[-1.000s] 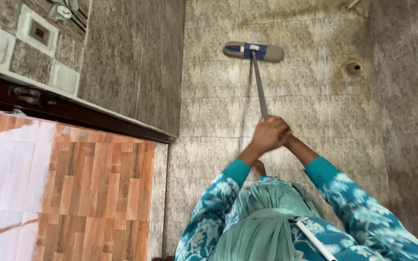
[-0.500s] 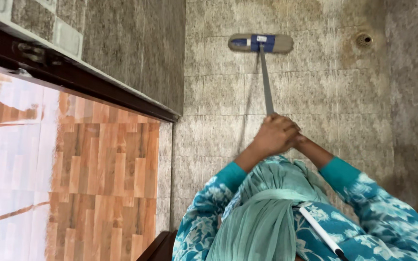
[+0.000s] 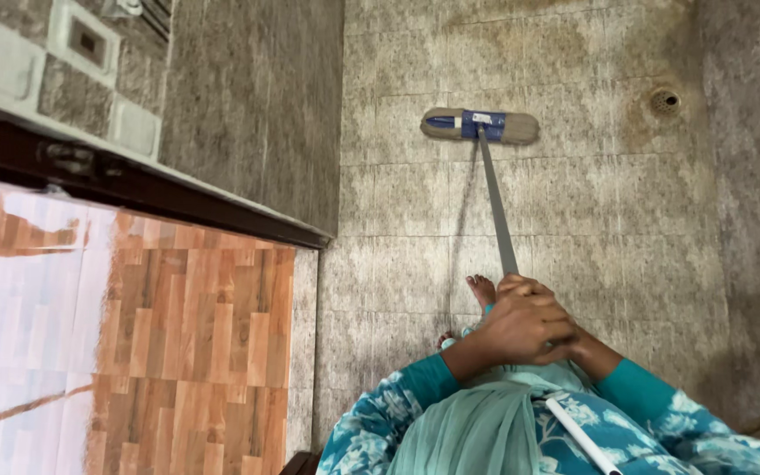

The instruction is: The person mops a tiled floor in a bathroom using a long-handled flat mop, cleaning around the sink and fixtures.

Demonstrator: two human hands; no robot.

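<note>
Both hands, left hand [image 3: 521, 327] over right hand [image 3: 565, 345], were clamped together on the mop handle [image 3: 496, 207] at lower centre. That stacked grip let the flat mop head [image 3: 479, 126] reach out across the grey tiled floor [image 3: 591, 220] at upper centre.

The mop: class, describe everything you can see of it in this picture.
The mop has a flat, oblong head with a greyish-tan pad and a blue centre fitting. Its head lies flat on the grey tiled floor. A slim grey metal-looking handle slants back to the person, whose hands, left hand uppermost, grip its upper end.
</note>
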